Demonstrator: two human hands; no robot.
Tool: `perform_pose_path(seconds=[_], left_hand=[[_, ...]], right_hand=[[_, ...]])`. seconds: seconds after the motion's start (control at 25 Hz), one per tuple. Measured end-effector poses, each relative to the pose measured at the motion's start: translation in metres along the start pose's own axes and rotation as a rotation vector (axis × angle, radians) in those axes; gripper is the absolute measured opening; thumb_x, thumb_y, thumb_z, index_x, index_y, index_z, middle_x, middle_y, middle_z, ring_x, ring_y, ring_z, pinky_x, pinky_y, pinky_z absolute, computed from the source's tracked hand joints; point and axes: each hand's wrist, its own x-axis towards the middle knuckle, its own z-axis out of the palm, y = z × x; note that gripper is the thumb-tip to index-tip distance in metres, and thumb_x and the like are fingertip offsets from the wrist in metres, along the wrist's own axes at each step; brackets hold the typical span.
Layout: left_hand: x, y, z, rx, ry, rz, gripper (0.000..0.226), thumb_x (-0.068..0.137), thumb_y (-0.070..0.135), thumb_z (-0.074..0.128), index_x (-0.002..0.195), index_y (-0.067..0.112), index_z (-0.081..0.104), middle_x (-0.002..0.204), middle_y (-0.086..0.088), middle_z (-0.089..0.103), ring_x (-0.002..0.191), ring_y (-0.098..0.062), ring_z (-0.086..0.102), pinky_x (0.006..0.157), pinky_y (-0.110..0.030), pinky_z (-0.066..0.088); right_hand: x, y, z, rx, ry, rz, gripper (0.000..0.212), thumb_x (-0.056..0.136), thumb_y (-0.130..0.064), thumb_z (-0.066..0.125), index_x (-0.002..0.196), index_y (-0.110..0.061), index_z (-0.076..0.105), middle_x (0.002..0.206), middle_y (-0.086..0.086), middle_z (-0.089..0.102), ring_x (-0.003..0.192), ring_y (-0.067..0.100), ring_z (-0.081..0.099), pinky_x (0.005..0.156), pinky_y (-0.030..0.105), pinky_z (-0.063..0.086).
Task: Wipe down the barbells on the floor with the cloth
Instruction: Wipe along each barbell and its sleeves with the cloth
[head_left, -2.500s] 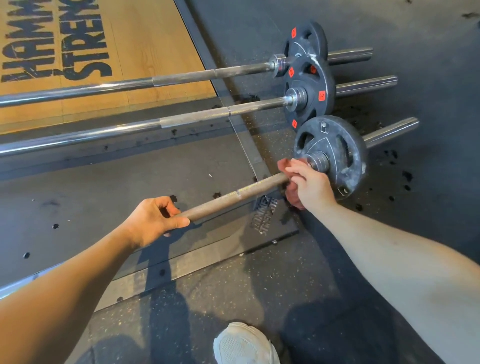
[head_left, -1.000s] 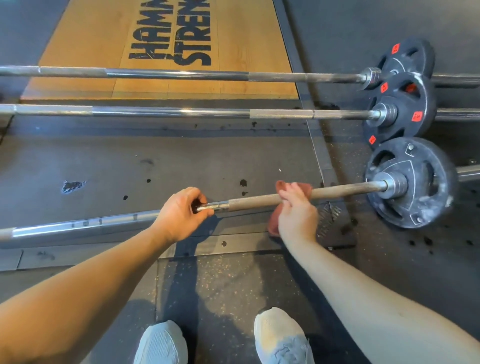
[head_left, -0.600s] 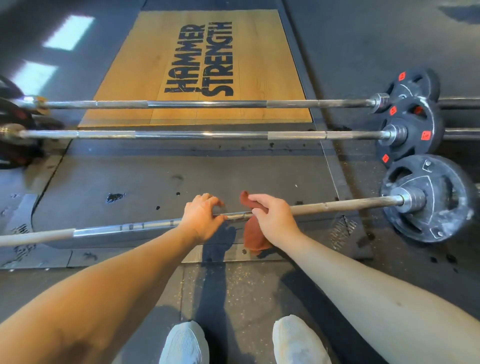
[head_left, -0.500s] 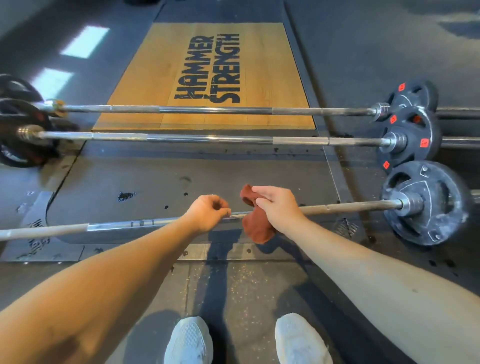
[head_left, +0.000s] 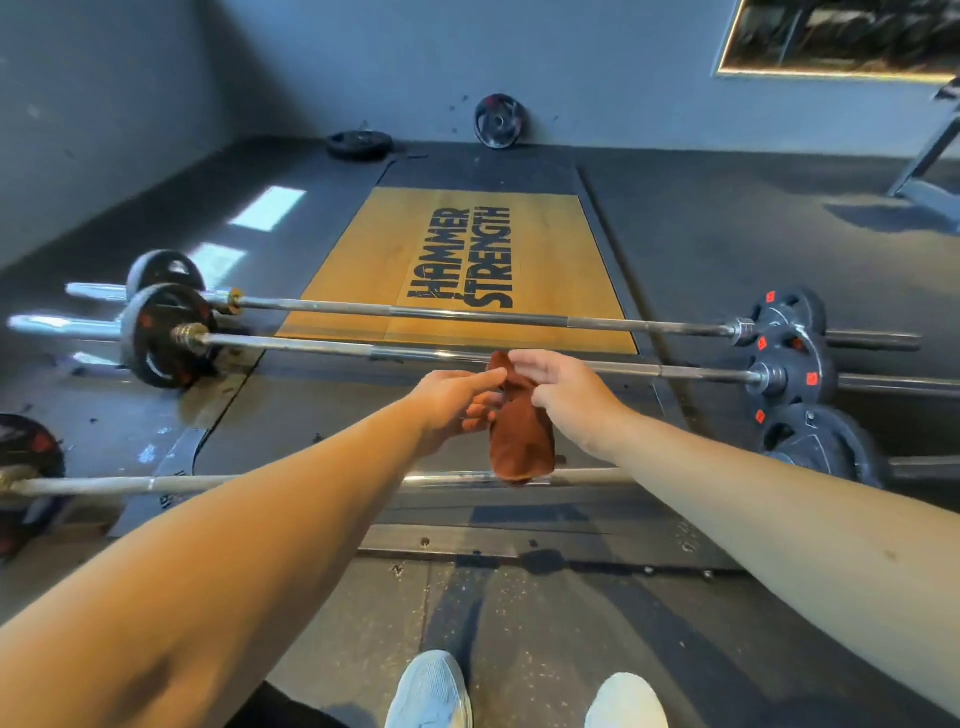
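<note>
The tan wooden lifting platform, printed with black lettering and framed by dark rubber flooring, fills the field toward 12 o'clock. Three steel barbells lie across it, each with its long axis running from 9 o'clock to 3 o'clock. The far barbell and the middle barbell carry black plates with red marks at both ends. The near barbell lies closest to the person, just ahead of the white shoes. Its black iron plate sits at 3 o'clock.

Both forearms extend toward 12 o'clock. The hands meet above the floor, and in this view they sit between the near and middle shafts.

- Right hand: pinches the upper end of the rust-brown folded cloth, which hangs straight down.
- Left hand: reaches in from 9 o'clock. The straight index finger touches the top of the cloth and the other fingers lie against its left edge. It cannot be determined whether they have closed on it.

The lower end of the cloth overlaps the near shaft in view, but contact cannot be confirmed.

Key relation: the near barbell lies at 6 o'clock of the hands and the middle barbell at 12 o'clock. Neither hand is clearly nearer to either shaft. Judgement: the cloth is probably being re-gripped or passed between hands. The next stroke requires lowering it onto a shaft and running it along the 9-to-3 axis.
</note>
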Motion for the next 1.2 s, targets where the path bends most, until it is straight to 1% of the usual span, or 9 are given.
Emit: perform_pose_path(seconds=[0.08, 0.24, 0.32, 0.36, 0.48, 0.64, 0.84, 1.04, 1.2], left_hand=[[-0.024, 0.012, -0.005, -0.038, 0.025, 0.026, 0.031, 0.095, 0.032, 0.071, 0.11, 0.005, 0.068, 0.073, -0.001, 0.063, 0.056, -0.01, 0.054, 0.066, -0.024, 0.049], [-0.064, 0.029, -0.02, -0.045, 0.064, 0.093, 0.029, 0.094, 0.028, 0.073, 0.115, 0.01, 0.069, 0.078, 0.0, 0.065, 0.062, -0.01, 0.058, 0.065, -0.024, 0.051], [-0.084, 0.043, -0.031, 0.004, 0.137, 0.174, 0.032, 0.09, 0.027, 0.076, 0.116, 0.009, 0.07, 0.087, -0.001, 0.069, 0.071, -0.012, 0.06, 0.071, -0.027, 0.053], [-0.092, 0.049, -0.038, 0.049, 0.175, 0.213, 0.03, 0.089, 0.026, 0.078, 0.112, 0.008, 0.071, 0.089, -0.001, 0.07, 0.076, -0.013, 0.061, 0.074, -0.028, 0.054], [-0.12, 0.063, -0.057, 0.236, 0.25, 0.3, 0.019, 0.085, 0.024, 0.081, 0.091, 0.013, 0.067, 0.089, -0.003, 0.072, 0.088, -0.018, 0.065, 0.081, -0.034, 0.053], [-0.156, 0.071, -0.072, 0.478, 0.355, 0.368, 0.022, 0.085, 0.019, 0.078, 0.082, 0.015, 0.056, 0.076, -0.001, 0.064, 0.075, -0.015, 0.058, 0.071, -0.029, 0.049], [-0.168, 0.082, -0.086, 0.79, 0.271, 0.297, 0.027, 0.089, 0.018, 0.076, 0.073, 0.017, 0.054, 0.071, -0.003, 0.058, 0.068, -0.016, 0.056, 0.068, -0.03, 0.051], [-0.136, 0.075, -0.103, 0.86, 0.048, 0.21, 0.02, 0.09, 0.023, 0.077, 0.095, 0.006, 0.068, 0.085, -0.009, 0.068, 0.075, -0.019, 0.064, 0.076, -0.036, 0.058], [-0.105, 0.06, -0.113, 0.943, 0.05, 0.228, 0.026, 0.085, 0.034, 0.08, 0.082, 0.011, 0.069, 0.07, -0.001, 0.063, 0.065, -0.015, 0.057, 0.065, -0.03, 0.049]], right_hand=[[-0.011, -0.027, 0.006, -0.02, -0.024, -0.048, 0.069, 0.094, 0.017, 0.044, 0.153, -0.019, 0.044, 0.151, 0.0, 0.052, 0.135, 0.016, 0.05, 0.097, 0.021, 0.051], [-0.028, -0.071, 0.021, -0.054, -0.075, -0.133, 0.089, 0.09, 0.021, 0.05, 0.162, -0.023, 0.023, 0.167, 0.001, 0.027, 0.152, 0.022, 0.03, 0.108, 0.025, 0.045], [-0.031, -0.092, 0.03, -0.1, -0.067, -0.182, 0.089, 0.09, 0.018, 0.053, 0.162, -0.023, 0.021, 0.167, -0.001, 0.024, 0.152, 0.021, 0.028, 0.088, 0.01, 0.05], [-0.03, -0.1, 0.034, -0.116, -0.053, -0.188, 0.089, 0.09, 0.017, 0.055, 0.162, -0.023, 0.022, 0.167, 0.0, 0.025, 0.151, 0.02, 0.03, 0.08, 0.006, 0.048], [-0.034, -0.112, 0.053, -0.102, -0.028, -0.179, 0.084, 0.089, 0.013, 0.062, 0.159, -0.02, 0.03, 0.163, 0.003, 0.034, 0.146, 0.022, 0.04, 0.084, 0.006, 0.044], [-0.053, -0.116, 0.079, -0.012, -0.014, -0.146, 0.069, 0.088, 0.008, 0.069, 0.15, -0.012, 0.046, 0.15, 0.009, 0.052, 0.135, 0.023, 0.053, 0.101, 0.029, 0.048], [-0.062, -0.102, 0.097, -0.036, -0.034, -0.105, 0.038, 0.088, -0.007, 0.076, 0.124, -0.015, 0.068, 0.115, 0.005, 0.072, 0.108, 0.022, 0.068, 0.098, 0.044, 0.057], [-0.046, -0.079, 0.094, -0.058, -0.066, 0.026, 0.014, 0.092, -0.014, 0.074, 0.105, -0.018, 0.073, 0.098, 0.008, 0.076, 0.094, 0.026, 0.072, 0.081, 0.039, 0.061], [-0.02, -0.064, 0.104, 0.043, -0.132, 0.056, 0.026, 0.088, 0.001, 0.072, 0.108, -0.016, 0.075, 0.104, 0.005, 0.077, 0.099, 0.016, 0.071, 0.082, 0.024, 0.056]])
